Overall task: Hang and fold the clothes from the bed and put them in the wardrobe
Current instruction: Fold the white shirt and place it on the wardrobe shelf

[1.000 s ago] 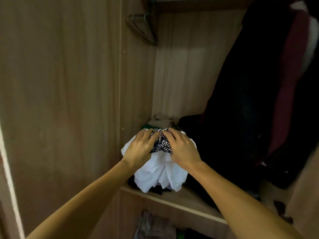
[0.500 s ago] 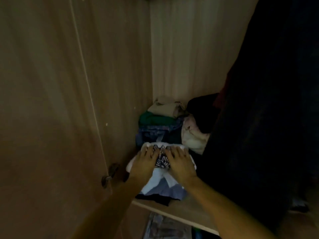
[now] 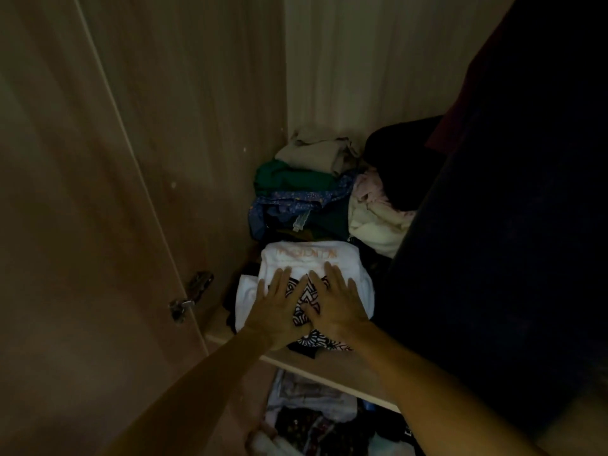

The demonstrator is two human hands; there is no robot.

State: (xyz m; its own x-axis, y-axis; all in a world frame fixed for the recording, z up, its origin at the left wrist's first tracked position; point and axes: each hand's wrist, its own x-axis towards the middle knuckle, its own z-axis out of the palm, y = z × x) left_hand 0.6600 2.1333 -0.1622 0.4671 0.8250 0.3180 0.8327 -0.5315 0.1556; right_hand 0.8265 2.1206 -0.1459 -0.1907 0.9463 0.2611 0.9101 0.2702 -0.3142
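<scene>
A folded black-and-white patterned garment (image 3: 304,299) lies on top of a folded white garment (image 3: 309,260) with orange lettering, at the front of the wardrobe shelf (image 3: 332,368). My left hand (image 3: 278,311) and my right hand (image 3: 334,302) rest flat on the patterned garment, side by side, fingers spread and pointing into the wardrobe. Neither hand grips the cloth. The hands cover much of the patterned piece.
Behind the stack sit folded clothes: beige (image 3: 316,153), green (image 3: 289,179), blue patterned (image 3: 289,205), cream (image 3: 375,225). Dark hanging garments (image 3: 513,225) fill the right side. The wardrobe side wall (image 3: 184,126) with a metal hinge (image 3: 189,296) stands left. More clothes (image 3: 309,409) lie on the shelf below.
The view has tilted down and moved closer. My hands went from gripping the garments at the shelf edge to lying flat on them, and the stack now sits deeper on the shelf.
</scene>
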